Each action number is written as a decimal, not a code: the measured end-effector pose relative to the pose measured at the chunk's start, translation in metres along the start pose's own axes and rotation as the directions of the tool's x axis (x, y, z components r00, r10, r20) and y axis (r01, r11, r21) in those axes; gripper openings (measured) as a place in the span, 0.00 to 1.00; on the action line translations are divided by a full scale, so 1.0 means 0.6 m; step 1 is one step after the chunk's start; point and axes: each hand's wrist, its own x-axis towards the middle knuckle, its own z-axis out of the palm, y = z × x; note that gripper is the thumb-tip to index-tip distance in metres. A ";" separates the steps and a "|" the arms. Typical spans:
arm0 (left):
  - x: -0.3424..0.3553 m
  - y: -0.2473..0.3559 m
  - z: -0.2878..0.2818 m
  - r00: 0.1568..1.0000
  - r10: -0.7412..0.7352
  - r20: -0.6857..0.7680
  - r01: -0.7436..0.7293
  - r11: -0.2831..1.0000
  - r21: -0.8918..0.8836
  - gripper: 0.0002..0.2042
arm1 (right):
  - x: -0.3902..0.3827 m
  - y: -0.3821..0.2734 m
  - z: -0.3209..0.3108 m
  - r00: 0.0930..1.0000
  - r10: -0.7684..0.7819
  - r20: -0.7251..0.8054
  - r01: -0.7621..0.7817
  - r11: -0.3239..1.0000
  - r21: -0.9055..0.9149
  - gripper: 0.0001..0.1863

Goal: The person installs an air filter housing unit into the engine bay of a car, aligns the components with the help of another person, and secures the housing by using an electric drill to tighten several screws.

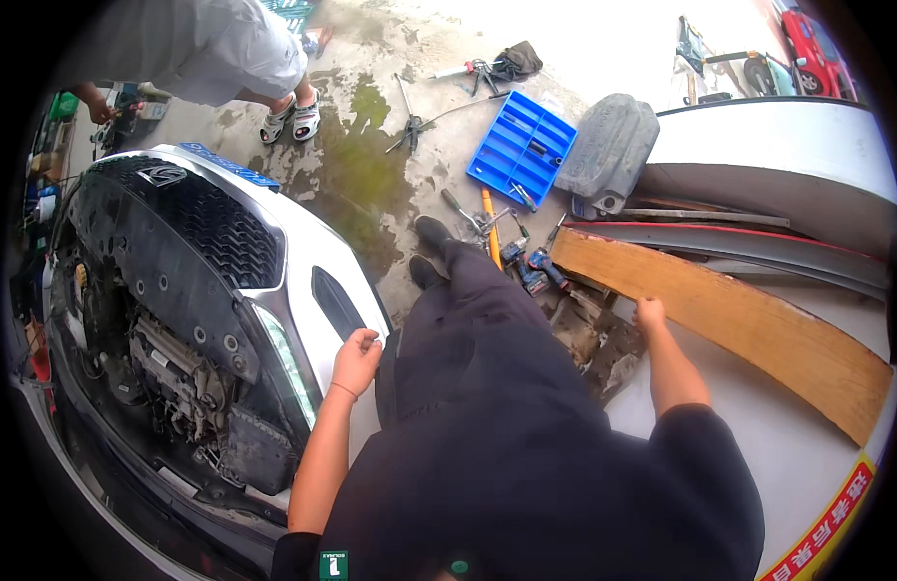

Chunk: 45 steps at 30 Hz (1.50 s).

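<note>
My left hand [356, 362] hangs beside the white front corner of a car, with its fingers curled in and nothing visible in them. Close to that hand are the car's headlight [289, 366] and a dark air vent [335, 302] in the bumper. On my other side, my right hand [649, 315] is closed in a loose fist, and no object shows in it. It appears just over the near edge of a long wooden board [729, 300]; whether it touches the wood I cannot tell. The car's engine bay [172, 373] is uncovered at the left.
Ahead on the wet concrete lie a blue compartment tray [499, 174], a grey plastic car part [611, 145], cordless power tools [537, 266] and several hand tools. A cross-shaped wrench [411, 128] lies farther off. Another person [201, 53] stands beyond the car's front.
</note>
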 end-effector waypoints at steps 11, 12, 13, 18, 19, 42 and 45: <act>0.098 -0.052 0.021 0.954 -0.293 0.067 0.290 0.956 0.049 0.11 | -0.084 0.040 0.067 0.962 -0.174 0.212 0.107 0.950 0.293 0.17; 0.096 -0.048 0.025 0.944 -0.324 0.061 0.319 0.944 0.079 0.10 | -0.099 -0.011 0.051 0.965 -0.169 0.200 0.104 0.949 0.298 0.18; 0.095 -0.043 0.026 0.930 -0.363 0.053 0.359 0.930 0.077 0.10 | -0.086 -0.031 0.046 0.967 -0.168 0.193 0.100 0.943 0.319 0.18; 0.083 0.008 0.066 0.889 -0.458 -0.013 0.457 0.883 0.110 0.09 | 0.170 -0.089 0.090 0.981 -0.178 0.082 0.137 0.923 0.359 0.17; 0.081 0.023 0.076 0.892 -0.451 0.012 0.449 0.890 0.085 0.08 | 0.251 -0.079 0.116 0.982 -0.189 0.019 0.171 0.926 0.337 0.18; 0.132 -0.025 0.162 0.694 -0.719 0.025 0.720 0.694 0.005 0.10 | 0.646 -0.354 0.180 0.806 -0.418 -0.418 0.486 0.871 0.066 0.19; 0.155 0.009 0.178 0.765 -0.643 0.039 0.643 0.765 -0.012 0.09 | 0.529 -0.495 0.104 0.614 -0.599 -0.514 0.627 0.766 -0.142 0.15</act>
